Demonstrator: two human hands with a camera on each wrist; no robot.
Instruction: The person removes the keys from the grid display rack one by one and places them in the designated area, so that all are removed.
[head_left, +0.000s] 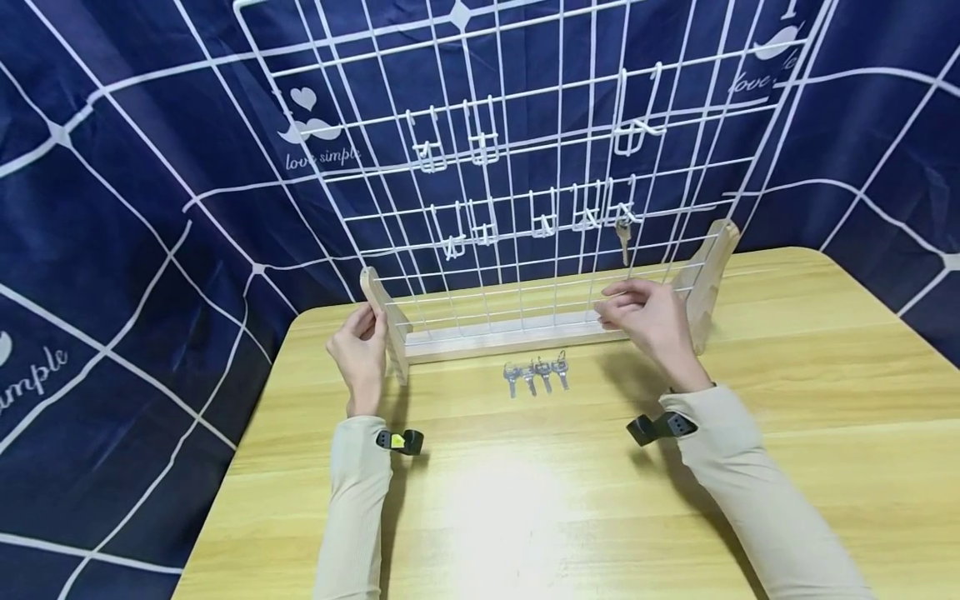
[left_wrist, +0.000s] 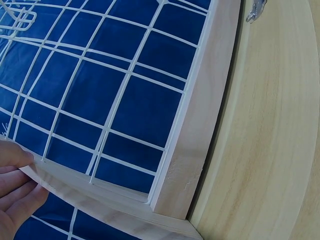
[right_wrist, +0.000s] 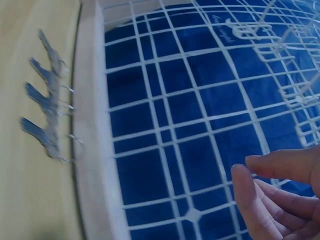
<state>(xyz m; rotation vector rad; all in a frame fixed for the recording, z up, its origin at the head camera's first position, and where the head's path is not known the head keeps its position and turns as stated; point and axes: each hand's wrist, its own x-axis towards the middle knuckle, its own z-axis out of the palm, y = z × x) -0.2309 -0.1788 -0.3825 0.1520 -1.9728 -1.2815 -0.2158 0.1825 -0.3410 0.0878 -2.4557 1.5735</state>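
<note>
My left hand (head_left: 360, 346) pinches the left wooden side post (head_left: 380, 292) of a white wire grid rack (head_left: 495, 287); in the left wrist view, the thumb lies on one face of the wood and the fingers on the other. Just below a key (head_left: 623, 242) hanging from a hook at the rack's right, my right hand (head_left: 647, 317) is in front of the grid. Its thumb and index finger (right_wrist: 280, 162) come close together with nothing visible between them, the other fingers loosely bent. Several silver keys with rings (head_left: 543, 375) lie in a row on the table before the rack.
White wire hooks (head_left: 483, 148) hang from the grid in two rows. The rack has a wooden base bar (head_left: 517, 333) and a right wooden post (head_left: 708, 275). It stands near the back of the wood-grain table (head_left: 480, 467), before a dark blue patterned cloth (head_left: 150, 333).
</note>
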